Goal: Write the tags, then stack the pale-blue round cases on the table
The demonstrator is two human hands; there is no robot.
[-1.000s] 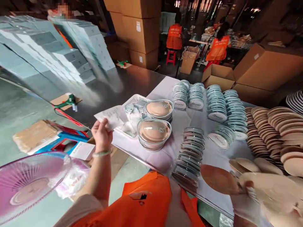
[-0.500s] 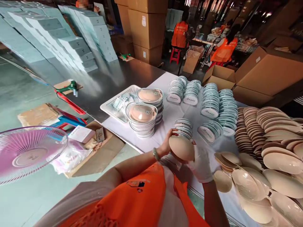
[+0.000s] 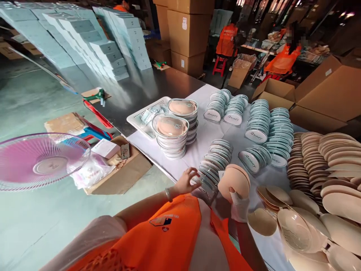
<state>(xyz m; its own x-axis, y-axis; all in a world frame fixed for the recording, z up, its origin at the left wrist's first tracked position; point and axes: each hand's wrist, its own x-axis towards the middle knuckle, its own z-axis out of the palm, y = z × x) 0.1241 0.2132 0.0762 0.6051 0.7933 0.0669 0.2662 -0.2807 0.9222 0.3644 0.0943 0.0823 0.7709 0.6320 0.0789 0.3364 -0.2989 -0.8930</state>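
Observation:
My right hand, in a white glove that leaves the thumb bare, is closed on a beige stick-on bra with its cups nested together. A small white tag shows at its left edge. My left hand is bare, its curled fingers apart and nothing in them. It hovers beside the near end of a leaning row of clear oval cases; I cannot tell whether the fingertips touch them. Loose beige bra cups lie spread to the right of my right hand, some of them glossy.
A white perforated tray of small packets stands behind two stacks of filled cases. Farther back are rows of lettered cases and stacked cups. A pink fan is at left, cartons at right. Co-workers sit beyond.
My left hand has let go of the bra and moved down and left. My right hand has turned the bra and drawn it rightward, uncovering the near part of the case row. The view has shifted slightly.

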